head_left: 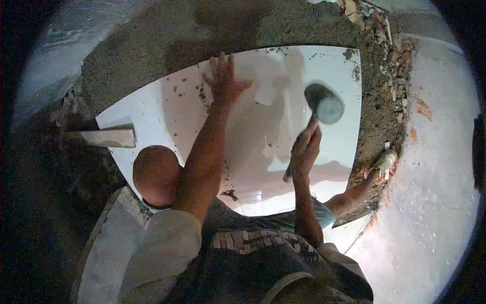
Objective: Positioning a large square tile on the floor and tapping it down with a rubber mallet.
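Note:
My left hand [225, 83] lies with fingers spread on a large white tile [263, 91], near its curved far edge. The glossy tile has dark bits of grit on it and shows shadows and reflections. My right hand [306, 152] grips the handle of a rubber mallet [324, 104] with a dark, round head and a pale grey face, held over the right half of the tile; whether the head touches the tile is unclear. My bare knee [157, 175] is at the tile's lower left, beside my left forearm.
Rough mortar [253, 23] borders the tile at the back and right, with rubble [395, 66] along a pale wall or slab [435, 177]. A short board [106, 138] overlaps the tile's left side. My foot in a light shoe [382, 164] rests at the right edge.

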Demonstrator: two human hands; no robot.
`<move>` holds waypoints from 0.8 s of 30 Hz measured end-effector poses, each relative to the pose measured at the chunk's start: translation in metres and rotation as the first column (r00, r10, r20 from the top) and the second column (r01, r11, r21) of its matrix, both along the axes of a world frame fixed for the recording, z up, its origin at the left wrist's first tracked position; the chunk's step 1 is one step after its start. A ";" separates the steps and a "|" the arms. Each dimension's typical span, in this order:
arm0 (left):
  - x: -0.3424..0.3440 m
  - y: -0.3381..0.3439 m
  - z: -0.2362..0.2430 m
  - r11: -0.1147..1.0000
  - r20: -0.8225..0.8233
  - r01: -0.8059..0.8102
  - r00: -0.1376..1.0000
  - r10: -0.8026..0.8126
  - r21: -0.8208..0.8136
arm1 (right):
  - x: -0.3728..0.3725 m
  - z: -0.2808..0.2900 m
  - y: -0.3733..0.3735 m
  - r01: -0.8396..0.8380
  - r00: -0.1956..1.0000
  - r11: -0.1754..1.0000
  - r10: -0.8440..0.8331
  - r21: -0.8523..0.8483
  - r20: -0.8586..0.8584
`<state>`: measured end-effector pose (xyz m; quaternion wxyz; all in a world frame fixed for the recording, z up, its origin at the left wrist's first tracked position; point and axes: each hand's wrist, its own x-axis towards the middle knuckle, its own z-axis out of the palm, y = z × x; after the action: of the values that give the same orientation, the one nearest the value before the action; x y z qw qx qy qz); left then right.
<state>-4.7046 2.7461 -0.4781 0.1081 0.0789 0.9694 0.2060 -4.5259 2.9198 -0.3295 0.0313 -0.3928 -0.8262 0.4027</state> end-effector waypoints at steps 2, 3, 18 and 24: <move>-0.003 -0.001 0.006 0.998 0.066 0.054 0.996 -0.053 -0.016 | -0.059 0.049 0.003 -0.037 0.999 0.979 0.030 -0.199 -0.038; -0.004 0.002 0.012 0.998 0.064 0.057 0.996 -0.056 -0.010 | -0.070 0.042 0.004 -0.035 0.999 0.981 0.028 -0.193 -0.040; -0.010 0.011 -0.018 0.995 0.055 0.099 0.994 -0.098 -0.011 | -0.054 -0.062 0.002 -0.122 0.987 0.982 0.136 0.141 -0.089; -0.006 0.020 0.011 0.979 0.192 0.130 0.976 -0.099 -0.155 | -0.039 -0.069 0.010 -0.251 0.960 0.964 0.259 -0.084 0.107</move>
<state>-4.7108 2.7662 -0.4670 0.2149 0.1063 0.9629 0.1239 -4.5644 2.9302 -0.3988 -0.0833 -0.3067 -0.8557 0.4083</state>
